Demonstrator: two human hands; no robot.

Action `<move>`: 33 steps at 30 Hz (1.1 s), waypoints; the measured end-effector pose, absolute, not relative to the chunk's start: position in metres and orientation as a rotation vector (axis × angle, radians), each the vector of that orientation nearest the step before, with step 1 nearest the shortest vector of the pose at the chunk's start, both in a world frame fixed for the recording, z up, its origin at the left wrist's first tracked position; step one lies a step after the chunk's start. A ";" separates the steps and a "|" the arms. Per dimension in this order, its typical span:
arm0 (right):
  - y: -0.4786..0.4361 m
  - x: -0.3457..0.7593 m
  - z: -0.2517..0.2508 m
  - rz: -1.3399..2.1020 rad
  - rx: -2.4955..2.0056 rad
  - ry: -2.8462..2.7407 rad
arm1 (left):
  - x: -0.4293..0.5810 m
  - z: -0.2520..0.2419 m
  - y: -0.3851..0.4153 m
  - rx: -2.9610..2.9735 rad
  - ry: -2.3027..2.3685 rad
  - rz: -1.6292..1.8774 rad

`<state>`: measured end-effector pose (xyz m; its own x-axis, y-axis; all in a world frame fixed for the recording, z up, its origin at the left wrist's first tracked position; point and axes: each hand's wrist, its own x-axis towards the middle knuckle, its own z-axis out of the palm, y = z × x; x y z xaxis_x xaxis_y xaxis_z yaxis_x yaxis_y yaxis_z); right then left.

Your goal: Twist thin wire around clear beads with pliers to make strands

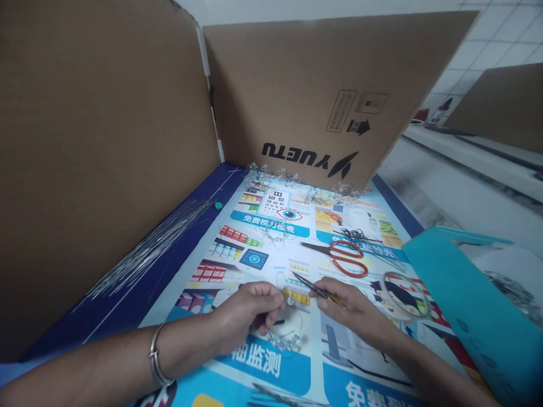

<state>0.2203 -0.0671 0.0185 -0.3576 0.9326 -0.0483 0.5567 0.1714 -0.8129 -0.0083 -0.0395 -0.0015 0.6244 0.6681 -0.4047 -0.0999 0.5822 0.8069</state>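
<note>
My left hand [254, 311] is closed, with thumb and finger pinching a thin wire [279, 278] that curls up in a loop. A clear bead [290, 301] hangs beside its fingertips. Below the fingers lies a short string of clear beads [284, 342], partly covered by the hand. My right hand [339, 302] grips slim, dark tweezers [311, 285], whose pointed tips face left, above and apart from the bead. Scissors with red handles [345, 257] lie just beyond the right hand.
Cardboard panels [297, 85] stand behind and at left. Long wires [148, 243] lie at left. Beaded pieces [275, 172] line the back. Black wire [354, 234], a clear tape roll [405, 295] and a turquoise box [453, 294] are at right. The printed sheet [309, 367] covers the table.
</note>
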 end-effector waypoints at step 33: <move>-0.067 0.220 0.018 1.231 -1.454 -1.907 | -0.006 -0.003 -0.039 0.551 0.779 0.696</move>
<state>0.2198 -0.0673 0.0183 -0.3487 0.9229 -0.1635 0.5292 0.0499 -0.8470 -0.0060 -0.0393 -0.0034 0.5150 0.7357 -0.4399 -0.3538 0.6499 0.6727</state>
